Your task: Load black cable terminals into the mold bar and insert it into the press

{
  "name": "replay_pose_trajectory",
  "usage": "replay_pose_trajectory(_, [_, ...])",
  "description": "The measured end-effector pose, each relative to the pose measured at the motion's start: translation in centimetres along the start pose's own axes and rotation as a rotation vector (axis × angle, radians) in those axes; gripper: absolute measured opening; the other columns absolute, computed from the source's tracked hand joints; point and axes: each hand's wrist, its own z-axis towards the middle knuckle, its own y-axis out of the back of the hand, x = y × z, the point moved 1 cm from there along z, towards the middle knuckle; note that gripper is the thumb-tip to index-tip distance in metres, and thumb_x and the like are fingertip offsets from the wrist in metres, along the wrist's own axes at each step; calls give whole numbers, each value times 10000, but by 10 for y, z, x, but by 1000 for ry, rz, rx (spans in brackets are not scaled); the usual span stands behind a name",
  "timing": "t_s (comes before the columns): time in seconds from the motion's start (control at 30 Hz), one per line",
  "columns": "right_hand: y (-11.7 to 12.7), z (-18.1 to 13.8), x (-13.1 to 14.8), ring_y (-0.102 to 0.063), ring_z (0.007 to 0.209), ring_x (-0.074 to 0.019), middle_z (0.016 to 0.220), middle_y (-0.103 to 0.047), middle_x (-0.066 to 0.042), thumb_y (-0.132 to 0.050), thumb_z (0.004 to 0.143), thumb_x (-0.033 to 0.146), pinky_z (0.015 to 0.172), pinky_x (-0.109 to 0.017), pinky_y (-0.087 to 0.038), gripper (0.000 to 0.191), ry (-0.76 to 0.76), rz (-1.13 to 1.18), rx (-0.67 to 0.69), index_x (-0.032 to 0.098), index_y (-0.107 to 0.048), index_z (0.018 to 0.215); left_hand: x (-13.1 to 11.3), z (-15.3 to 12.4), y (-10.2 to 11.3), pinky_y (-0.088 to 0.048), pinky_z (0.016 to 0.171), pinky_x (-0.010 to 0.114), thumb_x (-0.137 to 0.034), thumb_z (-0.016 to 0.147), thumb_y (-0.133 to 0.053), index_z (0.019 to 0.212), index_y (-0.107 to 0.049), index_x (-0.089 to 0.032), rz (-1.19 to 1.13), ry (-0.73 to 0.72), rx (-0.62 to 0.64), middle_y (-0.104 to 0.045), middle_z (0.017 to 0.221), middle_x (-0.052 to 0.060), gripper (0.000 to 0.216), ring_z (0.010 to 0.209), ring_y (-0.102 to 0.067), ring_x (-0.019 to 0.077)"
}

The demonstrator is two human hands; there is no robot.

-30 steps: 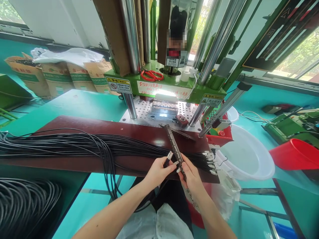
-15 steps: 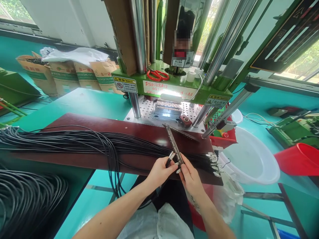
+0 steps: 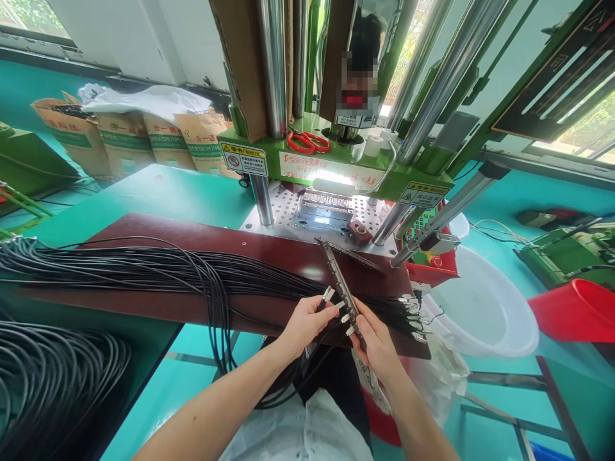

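My right hand (image 3: 377,339) is wrapped round the lower part of a long, slotted metal bar (image 3: 339,282), which slants up and away from me. Small silvery cable connectors (image 3: 346,317) stick out of the bar's left side near my fingers. Pinched in my left hand (image 3: 305,325) is a black cable with a metal connector (image 3: 328,294) at its tip, just left of the bar. Another connector shows by the left thumb, close to the bar. Behind lies a second dark bar (image 3: 358,257) on the brown board (image 3: 192,229). Black cables (image 3: 269,274) run across the board beneath my hands.
A green press (image 3: 283,153) with steel columns stands ahead, its lit metal mould (image 3: 327,208) on a perforated plate. Red scissors (image 3: 309,142) lie on the press. At right are a red bin (image 3: 432,272) and a white tub (image 3: 521,320). Coiled cables (image 3: 62,378) lie lower left.
My right hand has slid lower along the bar, leaving more of the bar and the connectors on its side exposed. My left hand has shifted slightly left, its connector still pinched.
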Motion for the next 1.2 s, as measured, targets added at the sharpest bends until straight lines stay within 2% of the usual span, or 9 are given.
replay_pose_trajectory(0.13, [-1, -1, 1, -285, 362, -29, 536, -359, 44, -421, 849, 529, 316, -147, -232, 654, -4, -62, 10, 154, -322, 1375, -1, 0, 1, -110, 384, 164, -561, 600, -692, 652, -493, -121, 3, 23, 11, -282, 415, -67, 486, 376, -201, 24])
replay_pose_trajectory(0.33, [-8, 0, -5, -364, 463, -52, 554, -398, 20, -384, 869, 521, 416, -154, -329, 605, 63, -231, -33, 174, -354, 1364, 8, 3, 3, -178, 421, 172, -504, 633, -675, 599, -496, -109, 59, -101, -75, -343, 457, -41, 435, 424, -241, 36])
replay_pose_trajectory(0.47, [-9, -1, -2, -329, 430, -39, 589, -411, 16, -428, 835, 551, 364, -149, -278, 643, 13, -154, -30, 178, -360, 1355, 5, 4, 5, -283, 490, 163, -426, 728, -614, 642, -515, -111, 146, -220, -76, -427, 563, -11, 341, 520, -348, 58])
replay_pose_trajectory(0.57, [-7, -2, 0, -294, 389, -25, 606, -412, 17, -469, 807, 565, 317, -147, -234, 677, -41, -61, -57, 176, -363, 1350, -5, 4, 9, -263, 453, 147, -481, 804, -499, 795, -504, -149, 78, -292, -157, -391, 585, -30, 332, 497, -327, 53])
replay_pose_trajectory(0.63, [-5, -2, 1, -282, 376, -20, 592, -395, 25, -473, 811, 552, 312, -145, -232, 670, -40, -33, -59, 179, -355, 1355, -10, 4, 12, -177, 391, 147, -538, 801, -462, 805, -436, -179, -17, -249, -197, -310, 543, -61, 360, 427, -236, 46])
replay_pose_trajectory(0.7, [-5, -2, 1, -277, 368, -18, 575, -380, 32, -465, 823, 539, 314, -143, -229, 662, -29, -25, -42, 173, -344, 1361, -10, 5, 13, -127, 374, 149, -554, 765, -507, 741, -387, -182, -35, -172, -146, -265, 514, -75, 391, 402, -182, 39])
replay_pose_trajectory(0.8, [-6, -1, 4, -287, 362, -20, 562, -370, 36, -480, 808, 553, 310, -143, -222, 694, -26, -27, -23, 145, -354, 1354, -6, 5, 12, -123, 383, 153, -508, 702, -603, 662, -422, -153, 61, -108, -64, -268, 485, -70, 401, 405, -199, 28])
replay_pose_trajectory(0.93, [-7, -2, 8, -293, 367, -23, 543, -349, 41, -507, 774, 584, 312, -142, -228, 735, -47, -34, -29, 136, -376, 1342, -6, 4, 10, -130, 397, 165, -514, 657, -635, 632, -483, -123, 75, -109, -134, -285, 460, -62, 420, 407, -204, 26])
replay_pose_trajectory(1.2, [-5, -2, 3, -291, 392, -29, 570, -379, 23, -457, 811, 569, 331, -148, -245, 686, -62, -121, 3, 181, -351, 1366, -11, 2, 11, -147, 414, 170, -530, 647, -638, 630, -509, -117, 63, -112, -146, -286, 459, -57, 434, 418, -199, 31])
